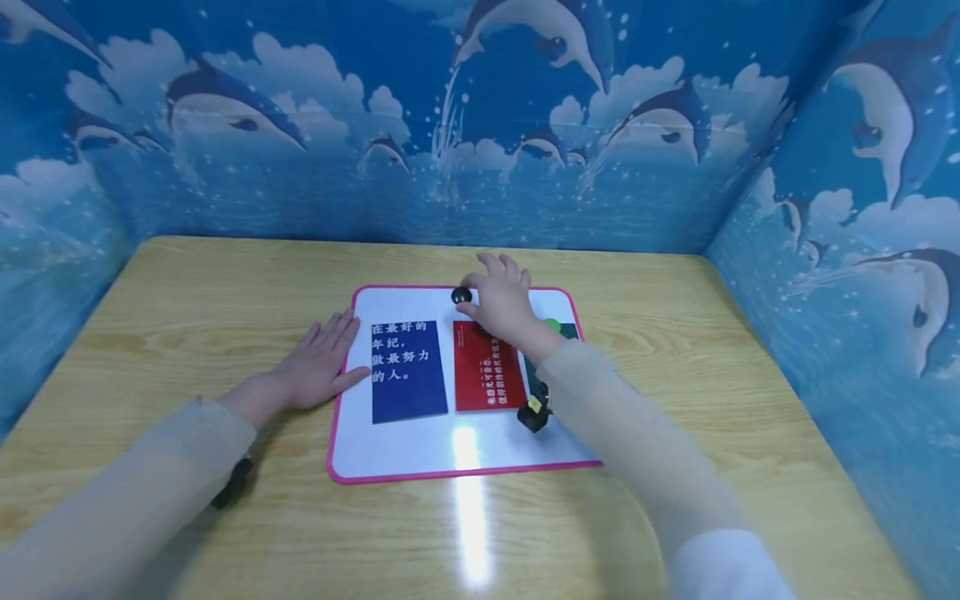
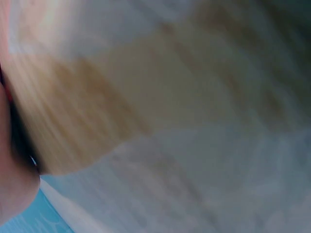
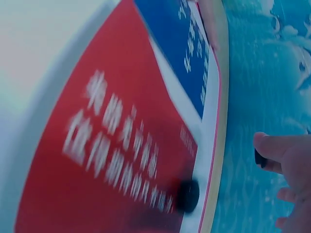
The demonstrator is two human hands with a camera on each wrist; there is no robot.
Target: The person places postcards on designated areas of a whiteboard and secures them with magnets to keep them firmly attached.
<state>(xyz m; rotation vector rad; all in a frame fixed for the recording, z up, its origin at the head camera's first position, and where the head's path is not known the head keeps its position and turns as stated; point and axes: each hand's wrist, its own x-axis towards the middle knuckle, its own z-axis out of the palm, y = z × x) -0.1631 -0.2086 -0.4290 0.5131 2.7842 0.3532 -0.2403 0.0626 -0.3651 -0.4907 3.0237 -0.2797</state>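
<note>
My right hand [image 1: 504,307] is over the top edge of a white board with a pink rim [image 1: 408,457]. Its thumb and forefinger pinch a small round black magnet [image 1: 461,295]; the right wrist view shows this magnet [image 3: 260,159] at the fingertips too. Below that hand lies a red card with white writing [image 1: 480,375], with another black magnet [image 3: 187,196] on it. My left hand [image 1: 322,362] rests flat at the board's left edge, fingers straight, beside a blue card with white writing [image 1: 407,392].
A dark green card [image 1: 568,331] with a round green magnet [image 1: 552,324] is partly hidden by the right forearm. Beside that sleeve is a black block with a yellow mark [image 1: 533,410]. The board lies on a wooden table [image 1: 247,283], with dolphin-print sheets [image 1: 300,192] around it.
</note>
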